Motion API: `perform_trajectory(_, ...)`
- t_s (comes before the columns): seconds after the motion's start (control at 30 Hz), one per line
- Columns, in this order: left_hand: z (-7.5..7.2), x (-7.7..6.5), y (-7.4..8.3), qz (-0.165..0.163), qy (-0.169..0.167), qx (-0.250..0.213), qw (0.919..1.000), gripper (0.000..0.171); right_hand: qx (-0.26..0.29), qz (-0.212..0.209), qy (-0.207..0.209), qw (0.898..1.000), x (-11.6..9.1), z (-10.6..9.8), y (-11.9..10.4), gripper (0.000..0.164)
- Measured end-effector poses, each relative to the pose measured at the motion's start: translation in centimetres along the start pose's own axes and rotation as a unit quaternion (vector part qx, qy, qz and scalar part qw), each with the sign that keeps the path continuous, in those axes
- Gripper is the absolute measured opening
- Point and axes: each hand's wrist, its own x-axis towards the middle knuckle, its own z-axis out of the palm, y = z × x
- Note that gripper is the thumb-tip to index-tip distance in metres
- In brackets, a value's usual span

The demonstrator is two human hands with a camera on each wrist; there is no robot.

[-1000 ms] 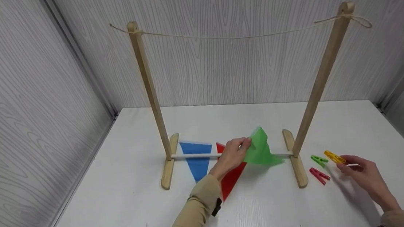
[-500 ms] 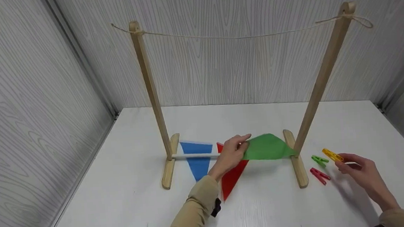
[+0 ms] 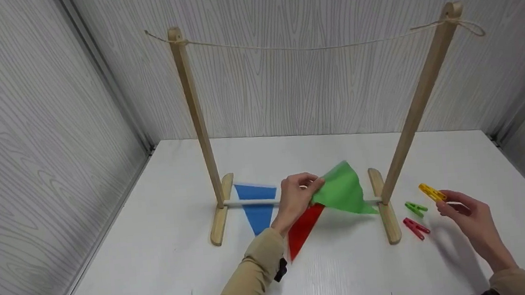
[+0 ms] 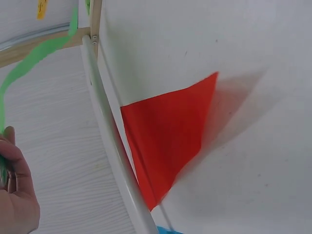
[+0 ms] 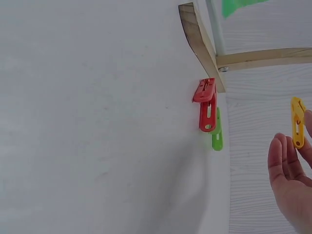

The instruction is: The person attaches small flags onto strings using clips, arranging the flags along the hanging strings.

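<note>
My left hand pinches a green flag by one corner, above the white rod between the posts. The flag is bent, and its point trails toward the right post. Below it lies a red flag, partly hidden by my left hand in the head view; in the left wrist view the red flag shows beside the rod. At the right, my right hand holds a yellow clothespin between thumb and fingers, raised off the table. Near it lie a green clothespin and a red clothespin.
A blue flag lies under the white rod at the left. Two wooden posts, the left post and the right post, stand on wooden feet. A string sags between their tops.
The green flag flattened out toward the right post, then bent up again. My left hand shifted slightly left and changed its hold. My right hand lifted the yellow clothespin a little.
</note>
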Motion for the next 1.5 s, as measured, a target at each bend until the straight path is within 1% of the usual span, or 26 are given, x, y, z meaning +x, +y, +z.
perform_trajectory(0.1,0.0,0.0,0.2,0.010,-0.012,0.009,0.9998,0.020,0.009,-0.025,0.008,1.000,-0.1,0.1,-0.3,0.053)
perform_trajectory(0.2,0.0,0.0,0.5,0.018,-0.029,0.034,0.9989,0.024,0.021,-0.055,0.014,0.998,-0.2,0.3,-0.8,0.049)
perform_trajectory(0.27,-0.1,0.1,0.8,0.025,-0.041,0.051,0.9975,0.027,0.056,-0.075,0.017,0.995,-0.1,0.5,-1.1,0.045)
perform_trajectory(0.33,-0.1,0.2,1.0,0.024,-0.050,0.071,0.9959,0.031,0.093,-0.097,0.020,0.991,-0.1,0.7,-1.4,0.041)
perform_trajectory(0.43,-0.2,0.3,1.4,0.026,-0.054,0.076,0.9953,0.035,0.139,-0.111,0.020,0.984,-0.1,0.9,-1.9,0.037)
perform_trajectory(0.5,-0.3,0.3,1.6,0.023,-0.039,0.063,0.9970,0.033,0.151,-0.109,0.022,0.982,0.0,0.9,-2.3,0.037)
perform_trajectory(0.6,-0.2,0.4,2.0,0.027,-0.001,0.031,0.9991,0.027,0.178,-0.098,0.023,0.979,0.1,0.9,-3.0,0.039)
perform_trajectory(0.67,-0.1,0.5,2.3,0.032,0.024,0.014,0.9991,0.022,0.201,-0.089,0.024,0.975,0.2,0.8,-3.3,0.040)
perform_trajectory(0.8,0.0,0.4,3.1,0.039,0.047,-0.015,0.9980,0.018,0.222,-0.078,0.024,0.972,0.4,0.6,-4.0,0.042)
perform_trajectory(0.93,0.0,0.6,3.9,0.053,0.068,-0.026,0.9959,0.017,0.250,-0.085,0.017,0.964,0.5,0.4,-4.8,0.043)
perform_trajectory(1.1,-0.2,0.8,5.0,0.060,0.089,-0.020,0.9940,0.019,0.289,-0.108,0.002,0.951,0.7,0.1,-6.1,0.041)
perform_trajectory(1.2,-0.4,0.8,5.6,0.056,0.087,-0.023,0.9944,0.020,0.307,-0.122,-0.001,0.944,0.9,-0.1,-7.0,0.038)
perform_trajectory(1.33,-0.6,0.9,6.4,0.054,0.086,-0.044,0.9939,0.022,0.355,-0.151,-0.011,0.923,1.3,-0.3,-8.1,0.036)
perform_trajectory(1.4,-0.7,1.1,6.7,0.056,0.099,-0.059,0.9917,0.021,0.373,-0.166,-0.017,0.913,1.5,-0.4,-8.8,0.037)
perform_trajectory(1.43,-0.7,1.2,6.9,0.059,0.109,-0.064,0.9903,0.020,0.378,-0.173,-0.018,0.909,1.7,-0.5,-9.1,0.037)
perform_trajectory(1.5,-0.8,1.4,7.3,0.063,0.128,-0.072,0.9871,0.018,0.377,-0.185,-0.020,0.907,1.9,-0.7,-9.8,0.037)
